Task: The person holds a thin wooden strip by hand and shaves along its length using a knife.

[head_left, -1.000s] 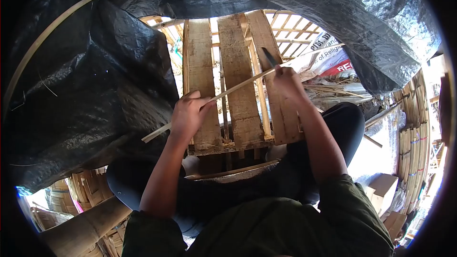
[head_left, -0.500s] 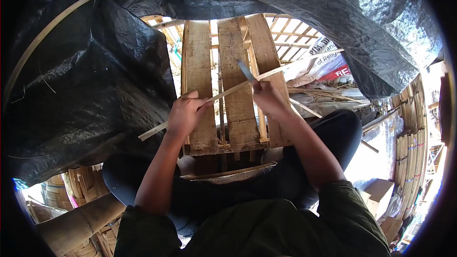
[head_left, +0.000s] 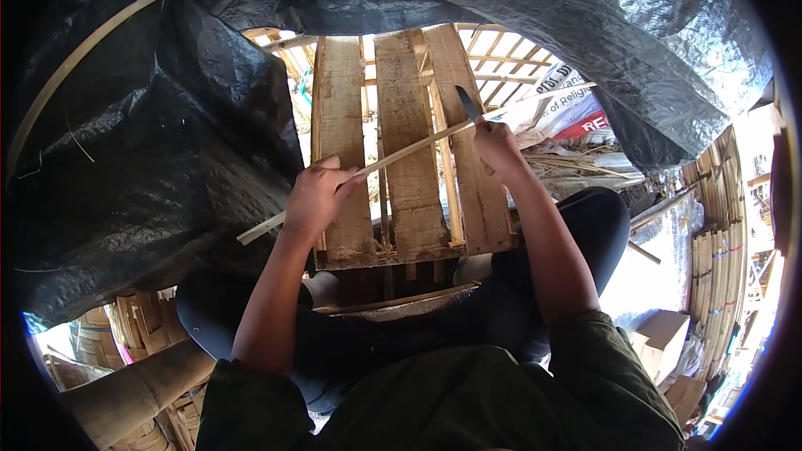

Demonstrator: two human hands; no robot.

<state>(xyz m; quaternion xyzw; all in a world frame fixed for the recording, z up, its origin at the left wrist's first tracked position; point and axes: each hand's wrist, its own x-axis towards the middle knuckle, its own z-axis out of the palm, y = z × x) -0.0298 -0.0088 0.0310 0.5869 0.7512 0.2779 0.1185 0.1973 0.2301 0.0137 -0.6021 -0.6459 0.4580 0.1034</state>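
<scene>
A long pale strip, seemingly bamboo point(head_left: 409, 149), slants across a low bench of wooden planks point(head_left: 407, 200), its right end higher up. My left hand point(head_left: 316, 194) is closed around the strip near its lower left end. In my right hand point(head_left: 499, 149) is a knife point(head_left: 468, 103), its blade pointing up and away and lying against the strip. The fingers of my right hand wrap the handle, which is mostly hidden.
Dark plastic sheeting point(head_left: 142, 175) hangs at the left and overhead. Beyond the bench is a slatted bamboo frame point(head_left: 510, 54), with a printed sack point(head_left: 576, 108) to its right. Bundled bamboo strips point(head_left: 720, 276) stand at far right. A thick bamboo pole point(head_left: 138, 384) lies lower left.
My right hand and the knife have slid right and slightly upward along the strip. My left hand keeps its hold in nearly the same place.
</scene>
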